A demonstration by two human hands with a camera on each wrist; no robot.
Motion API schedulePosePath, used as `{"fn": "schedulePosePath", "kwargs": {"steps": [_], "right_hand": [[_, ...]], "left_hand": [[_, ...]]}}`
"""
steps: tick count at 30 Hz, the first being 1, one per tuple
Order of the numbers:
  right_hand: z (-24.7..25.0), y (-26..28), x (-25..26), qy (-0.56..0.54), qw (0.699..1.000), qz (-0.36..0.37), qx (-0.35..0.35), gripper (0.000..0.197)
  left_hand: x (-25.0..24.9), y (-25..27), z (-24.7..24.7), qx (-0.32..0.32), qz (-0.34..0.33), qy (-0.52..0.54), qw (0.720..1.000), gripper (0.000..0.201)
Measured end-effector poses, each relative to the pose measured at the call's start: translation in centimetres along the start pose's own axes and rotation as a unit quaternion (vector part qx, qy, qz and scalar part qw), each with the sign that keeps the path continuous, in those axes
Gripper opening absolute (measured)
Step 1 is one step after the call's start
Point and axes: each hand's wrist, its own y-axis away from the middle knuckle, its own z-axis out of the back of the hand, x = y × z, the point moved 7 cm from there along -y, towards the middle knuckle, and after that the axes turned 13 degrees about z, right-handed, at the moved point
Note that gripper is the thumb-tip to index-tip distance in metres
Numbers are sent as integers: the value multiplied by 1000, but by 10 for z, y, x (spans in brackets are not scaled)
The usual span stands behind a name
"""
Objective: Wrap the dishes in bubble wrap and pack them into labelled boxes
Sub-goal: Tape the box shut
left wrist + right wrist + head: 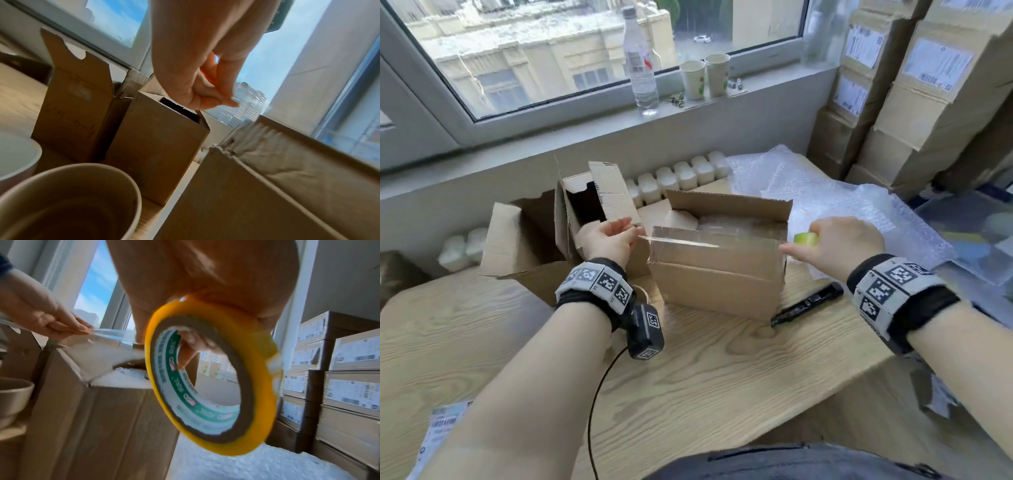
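Note:
A brown cardboard box [717, 286] stands on the wooden table [688, 377], its near flap folded up and bubble-wrapped contents [736, 222] inside. My right hand [835, 241] grips a yellow tape roll [213, 374] at the box's right corner, one finger through its core. A clear strip of tape [681, 241] stretches across the box top to my left hand [616, 236], which pinches its free end [92, 331]. A beige bowl [68, 203] sits by the box in the left wrist view.
Two open empty cardboard boxes [582, 212] stand to the left. Loose bubble wrap [825, 192] lies at the back right. A black marker [808, 303] rests right of the box. Stacked labelled cartons [914, 102] fill the right side. A bottle [640, 61] and paper cups [705, 77] are on the sill.

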Motion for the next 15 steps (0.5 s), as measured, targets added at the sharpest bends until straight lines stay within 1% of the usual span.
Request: {"fn": "schedulePosePath", "kwargs": {"steps": [2, 4, 6, 9, 12, 15], "right_hand": [[-3, 7, -5, 17, 999, -20, 21, 55], [-4, 12, -8, 5, 999, -33, 26, 52], [-4, 14, -8, -3, 999, -34, 27, 52], [-9, 14, -7, -17, 999, -40, 30, 51], [-14, 12, -8, -4, 999, -44, 16, 54], [-14, 9, -10, 36, 998, -56, 2, 55]], "left_hand": [[-4, -7, -2, 17, -11, -26, 999, 22], [-10, -9, -8, 32, -33, -65, 997, 21], [-12, -12, -11, 25, -46, -88, 995, 20], [-11, -18, -10, 13, -43, -93, 995, 19], [-10, -22, -12, 14, -51, -105, 993, 18], [-11, -21, -14, 20, -60, -114, 991, 16]]}}
